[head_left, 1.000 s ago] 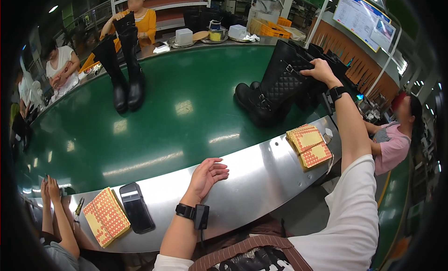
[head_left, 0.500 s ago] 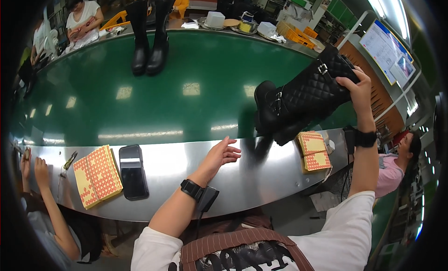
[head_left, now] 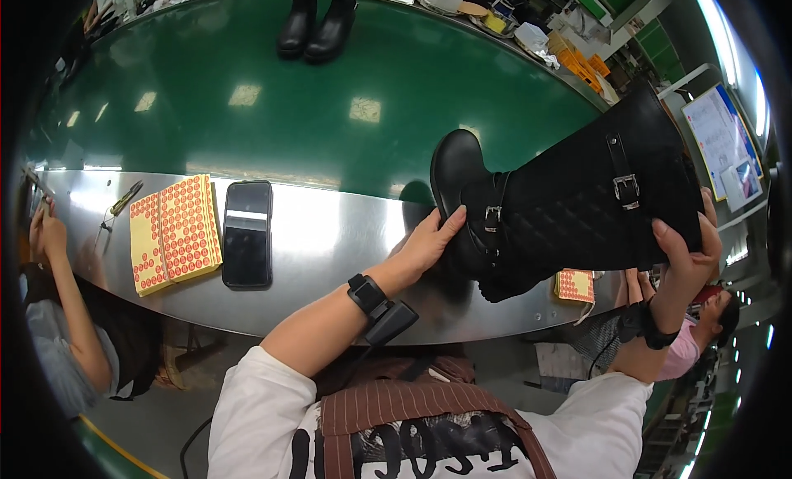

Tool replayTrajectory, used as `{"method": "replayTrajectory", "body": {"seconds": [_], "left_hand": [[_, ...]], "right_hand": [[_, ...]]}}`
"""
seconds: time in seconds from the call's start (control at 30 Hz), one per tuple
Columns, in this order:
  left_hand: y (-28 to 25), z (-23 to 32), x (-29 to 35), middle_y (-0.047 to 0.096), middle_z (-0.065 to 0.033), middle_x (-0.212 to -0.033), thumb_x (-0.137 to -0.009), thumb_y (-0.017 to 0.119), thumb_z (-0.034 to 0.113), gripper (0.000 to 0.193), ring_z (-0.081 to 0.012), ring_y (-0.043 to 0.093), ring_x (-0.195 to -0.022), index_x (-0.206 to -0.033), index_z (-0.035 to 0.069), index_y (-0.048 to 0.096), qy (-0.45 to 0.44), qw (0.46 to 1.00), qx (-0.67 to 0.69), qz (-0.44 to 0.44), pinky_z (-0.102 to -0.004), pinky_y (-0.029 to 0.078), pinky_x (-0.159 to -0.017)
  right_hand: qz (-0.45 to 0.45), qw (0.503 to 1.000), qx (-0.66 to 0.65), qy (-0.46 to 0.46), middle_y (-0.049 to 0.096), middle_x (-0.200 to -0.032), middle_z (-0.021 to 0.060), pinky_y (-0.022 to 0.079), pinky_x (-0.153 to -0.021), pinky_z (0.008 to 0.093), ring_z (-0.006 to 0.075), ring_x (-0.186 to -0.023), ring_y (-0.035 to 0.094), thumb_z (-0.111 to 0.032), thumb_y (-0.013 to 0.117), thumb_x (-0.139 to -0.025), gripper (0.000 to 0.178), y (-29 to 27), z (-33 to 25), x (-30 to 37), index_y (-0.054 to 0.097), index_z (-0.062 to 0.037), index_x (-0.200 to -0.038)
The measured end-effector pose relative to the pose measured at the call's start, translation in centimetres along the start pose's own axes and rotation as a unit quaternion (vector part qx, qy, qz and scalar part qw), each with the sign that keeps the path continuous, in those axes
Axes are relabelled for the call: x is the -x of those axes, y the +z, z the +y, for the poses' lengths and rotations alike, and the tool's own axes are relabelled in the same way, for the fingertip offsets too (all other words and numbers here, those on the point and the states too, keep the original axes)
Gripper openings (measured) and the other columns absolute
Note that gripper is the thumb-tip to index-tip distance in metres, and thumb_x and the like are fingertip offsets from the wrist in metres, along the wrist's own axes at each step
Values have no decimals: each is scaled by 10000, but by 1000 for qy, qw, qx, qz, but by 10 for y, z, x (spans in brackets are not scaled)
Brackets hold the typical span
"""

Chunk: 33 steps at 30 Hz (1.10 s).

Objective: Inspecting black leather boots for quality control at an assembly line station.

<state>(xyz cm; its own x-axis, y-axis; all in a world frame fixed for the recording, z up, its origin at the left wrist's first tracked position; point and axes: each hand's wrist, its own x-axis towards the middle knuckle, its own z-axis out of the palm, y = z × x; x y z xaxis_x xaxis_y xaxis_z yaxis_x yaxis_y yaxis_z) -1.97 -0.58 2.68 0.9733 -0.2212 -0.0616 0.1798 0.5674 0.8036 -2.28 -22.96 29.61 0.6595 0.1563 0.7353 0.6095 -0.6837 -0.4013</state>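
Over the table's front edge, a tall black boot (head_left: 569, 198) with quilted panels and buckled straps lies on its side in the air, its toe toward the left. My right hand (head_left: 693, 240) is closed on the top of its shaft, thumb on the near side. My left hand (head_left: 429, 240) grips the foot of the boot by the sole, thumb showing and the other fingers partly hidden. A treaded sole edge shows below the boot's foot; I cannot tell whether it belongs to a second boot.
Yellow sticker sheets with red dots (head_left: 175, 235) lie beside a black phone (head_left: 247, 234) on the metal ledge; another sticker stack (head_left: 574, 286) is partly behind the boot. Black boots (head_left: 318, 29) stand on the green surface (head_left: 272, 141). Co-workers' hands (head_left: 49, 231) are at left; another person sits right.
My left hand has gone from empty to gripping the boot's foot. The boot has come nearer and turned its buckled side to me. The view has tipped downward.
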Motion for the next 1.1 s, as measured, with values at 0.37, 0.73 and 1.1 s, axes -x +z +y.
{"method": "replayTrajectory", "body": {"seconds": [0.37, 0.73, 1.1], "left_hand": [[-3, 7, 3, 591, -72, -1105, -969, 364, 491, 573, -130, 539, -977, -1228, 0, 506, -12, 987, 158, -22, -290, 449, -850], [9, 15, 11, 654, -122, -882, -964, 387, 477, 580, -167, 609, -862, -1037, -58, 597, 106, 991, -43, 76, -278, 456, -807], [2, 10, 10, 590, -116, -1073, -865, 589, 456, 607, -160, 561, -970, -1169, -58, 480, 162, 987, -20, -7, -288, 442, -882]], "right_hand": [[11, 992, -105, 67, 566, -1194, 172, 437, -879, 289, 219, -1003, 571, -17, 725, -594, 337, -5, -2, -17, 647, 86, -906], [18, 989, -122, 80, 574, -1172, 148, 454, -791, 242, 174, -967, 574, -43, 720, -601, 301, 2, -6, -19, 659, 90, -864], [-25, 986, -131, 96, 588, -1098, 112, 440, -761, 229, 163, -923, 569, -62, 692, -632, 246, 1, -4, -30, 654, 75, -832]]}}
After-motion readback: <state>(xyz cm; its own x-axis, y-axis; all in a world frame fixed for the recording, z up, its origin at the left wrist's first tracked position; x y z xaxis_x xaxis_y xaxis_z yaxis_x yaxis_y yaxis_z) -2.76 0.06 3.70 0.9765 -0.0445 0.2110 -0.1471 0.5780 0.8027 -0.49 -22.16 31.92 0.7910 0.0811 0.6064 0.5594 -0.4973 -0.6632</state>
